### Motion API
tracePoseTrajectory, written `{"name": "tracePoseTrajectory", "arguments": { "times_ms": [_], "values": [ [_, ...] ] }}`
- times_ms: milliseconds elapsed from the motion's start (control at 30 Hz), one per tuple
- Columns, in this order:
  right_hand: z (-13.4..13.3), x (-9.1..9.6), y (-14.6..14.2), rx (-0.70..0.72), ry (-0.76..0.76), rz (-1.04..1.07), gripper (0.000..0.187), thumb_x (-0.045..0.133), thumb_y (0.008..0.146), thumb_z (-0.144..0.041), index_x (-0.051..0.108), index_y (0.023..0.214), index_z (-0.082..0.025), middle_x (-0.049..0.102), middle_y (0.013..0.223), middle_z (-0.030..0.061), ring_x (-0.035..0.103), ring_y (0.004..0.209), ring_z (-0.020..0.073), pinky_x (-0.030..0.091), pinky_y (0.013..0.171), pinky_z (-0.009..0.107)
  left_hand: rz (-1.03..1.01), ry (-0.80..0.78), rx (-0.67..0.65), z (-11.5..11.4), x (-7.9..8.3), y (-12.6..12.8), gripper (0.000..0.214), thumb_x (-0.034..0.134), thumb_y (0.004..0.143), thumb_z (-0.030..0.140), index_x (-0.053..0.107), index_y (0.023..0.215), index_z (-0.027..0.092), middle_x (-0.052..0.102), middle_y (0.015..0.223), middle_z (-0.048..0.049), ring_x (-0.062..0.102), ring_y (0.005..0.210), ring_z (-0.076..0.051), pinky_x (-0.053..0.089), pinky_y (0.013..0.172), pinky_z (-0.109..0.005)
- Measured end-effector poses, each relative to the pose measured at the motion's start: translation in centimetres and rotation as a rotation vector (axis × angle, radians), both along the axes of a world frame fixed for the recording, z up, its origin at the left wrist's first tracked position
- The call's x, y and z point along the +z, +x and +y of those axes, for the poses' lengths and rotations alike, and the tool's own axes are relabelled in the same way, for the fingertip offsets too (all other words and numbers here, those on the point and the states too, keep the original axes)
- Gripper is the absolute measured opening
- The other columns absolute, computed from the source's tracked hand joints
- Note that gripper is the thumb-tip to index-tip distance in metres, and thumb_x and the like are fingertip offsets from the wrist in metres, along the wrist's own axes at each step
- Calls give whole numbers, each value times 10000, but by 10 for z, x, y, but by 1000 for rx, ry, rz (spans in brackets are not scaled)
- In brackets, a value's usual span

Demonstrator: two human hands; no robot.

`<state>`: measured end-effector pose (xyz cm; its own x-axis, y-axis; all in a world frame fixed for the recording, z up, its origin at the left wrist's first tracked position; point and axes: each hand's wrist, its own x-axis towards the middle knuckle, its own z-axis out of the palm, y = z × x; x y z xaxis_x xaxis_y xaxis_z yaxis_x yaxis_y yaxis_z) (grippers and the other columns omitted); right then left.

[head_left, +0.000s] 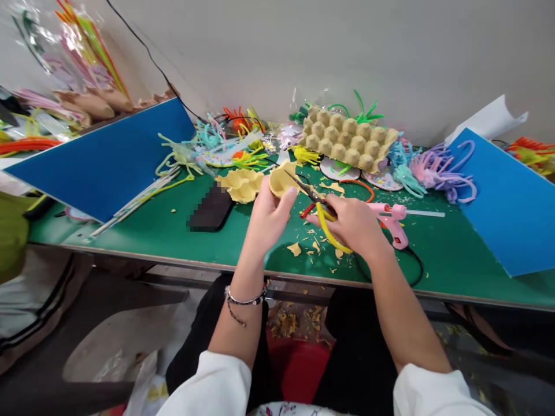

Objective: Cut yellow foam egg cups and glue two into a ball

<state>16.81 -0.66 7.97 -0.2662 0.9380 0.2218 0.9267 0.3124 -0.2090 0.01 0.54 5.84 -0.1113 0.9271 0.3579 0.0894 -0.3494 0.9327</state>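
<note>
My left hand (269, 216) is closed on a yellow egg-carton cup (281, 180), its hollow facing up toward me. In my right hand (353, 222) is a pair of scissors (323, 216) with yellow handles and dark blades. The blades point up and left, their tips at the cup's right rim. Behind my left hand lies a torn yellow piece of egg carton (243, 184). Small carton scraps (295, 249) are scattered on the green table (208, 248) below the scissors. A pink glue gun (393, 222) with a clear glue stick lies just right of my right hand.
A black phone (212, 209) lies left of my left hand. Blue boards (117, 156) stand at the left and a blue board (507, 208) at the right. Along the wall are a whole egg carton (348, 137) and bundles of coloured pipe cleaners (442, 169). A person's green sleeve (15, 234) shows at far left.
</note>
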Motion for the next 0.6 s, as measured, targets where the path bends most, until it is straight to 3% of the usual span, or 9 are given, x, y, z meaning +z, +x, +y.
{"name": "tracePoseTrajectory", "arguments": {
  "times_ms": [200,367,600],
  "values": [
    [-4,0,-1,48,-32,24,541,410,854,-681,534,1014,-179,671,971,98,620,833,249,262,569,289,73,-6,-145,-4,3,0,77,521,812,175,534,880,209,553,785,8,546,779,-136,455,697,-243],
    [-5,1,-1,41,-42,-5,564,404,833,-708,527,990,-181,655,928,85,598,762,228,241,558,287,60,2,-227,-7,8,-3,54,509,777,168,496,809,210,483,723,23,477,685,-117,431,660,-241],
    [-5,0,-1,50,-7,-20,599,385,804,-766,557,802,-192,633,752,58,555,645,182,197,541,276,58,-52,-260,-6,7,-11,88,502,702,229,431,751,210,367,633,66,331,537,-76,312,509,-216]
  ]
}}
